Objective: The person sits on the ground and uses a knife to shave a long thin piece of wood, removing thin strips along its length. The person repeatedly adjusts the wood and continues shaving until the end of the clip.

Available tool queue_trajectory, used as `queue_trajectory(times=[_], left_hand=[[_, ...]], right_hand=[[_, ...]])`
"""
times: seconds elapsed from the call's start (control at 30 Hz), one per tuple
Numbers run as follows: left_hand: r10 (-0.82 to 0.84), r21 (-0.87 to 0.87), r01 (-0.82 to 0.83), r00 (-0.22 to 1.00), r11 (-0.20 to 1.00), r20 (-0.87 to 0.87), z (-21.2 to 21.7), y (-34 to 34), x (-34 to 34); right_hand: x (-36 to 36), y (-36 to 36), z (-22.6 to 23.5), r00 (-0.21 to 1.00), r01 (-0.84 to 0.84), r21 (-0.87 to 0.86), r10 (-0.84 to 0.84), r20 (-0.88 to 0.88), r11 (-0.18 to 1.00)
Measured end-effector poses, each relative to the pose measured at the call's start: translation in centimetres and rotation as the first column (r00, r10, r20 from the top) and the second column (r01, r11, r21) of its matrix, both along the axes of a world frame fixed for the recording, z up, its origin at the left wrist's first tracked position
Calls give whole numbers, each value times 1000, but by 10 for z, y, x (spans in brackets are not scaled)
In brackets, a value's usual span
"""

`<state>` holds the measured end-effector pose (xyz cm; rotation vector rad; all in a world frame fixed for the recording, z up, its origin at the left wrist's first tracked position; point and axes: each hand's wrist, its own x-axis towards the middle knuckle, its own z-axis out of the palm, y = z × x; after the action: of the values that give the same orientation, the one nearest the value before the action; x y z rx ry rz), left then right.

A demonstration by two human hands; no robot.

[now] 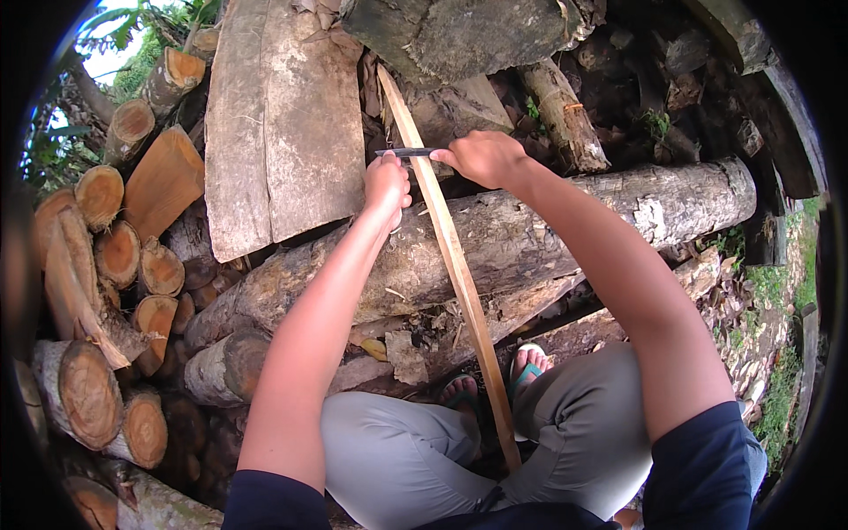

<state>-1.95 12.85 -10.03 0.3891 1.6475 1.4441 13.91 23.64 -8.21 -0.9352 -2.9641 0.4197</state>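
Observation:
A long pale wooden strip (459, 274) slants from between my knees up to the far side, passing over a thick log. Across its upper part lies a dark-bladed knife (405, 152), set nearly at right angles to the strip. My right hand (484, 159) is closed around the knife's right end, hiding the handle. On the strip's left side, my left hand (387, 187) is closed at the other end of the blade, thumb against it. The blade appears to touch the strip.
The thick log (539, 225) runs crosswise before me. A broad weathered plank (287, 124) leans at far left, and a large grey wood block (459, 40) sits at the far middle. Cut logs (88, 393) are stacked along the left. Leaf litter and grass (777, 397) lie to the right.

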Motion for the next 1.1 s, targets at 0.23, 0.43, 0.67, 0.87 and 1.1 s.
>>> queue_trajectory(times=[0.23, 0.43, 0.67, 0.87, 1.1], left_hand=[[-2, -25, 2, 1000, 1000, 5, -6, -11, 15], [-25, 4, 25, 1000, 1000, 6, 6, 29, -19], [-35, 12, 35, 999, 999, 31, -1, 7, -3], [-50, 11, 49, 999, 999, 15, 1, 10, -2], [-172, 19, 173, 984, 985, -47, 14, 64, -56]], right_hand=[[16, -7, -3, 1000, -3, -21, 3, 29, 1000], [-15, 19, 12, 999, 37, 43, -38, 25, 998], [2, 3, 1, 999, 44, -46, -43, 21, 998], [9, 4, -1, 1000, 31, -33, -31, -2, 999], [-33, 33, 21, 986, 166, -58, -166, 6, 984]])
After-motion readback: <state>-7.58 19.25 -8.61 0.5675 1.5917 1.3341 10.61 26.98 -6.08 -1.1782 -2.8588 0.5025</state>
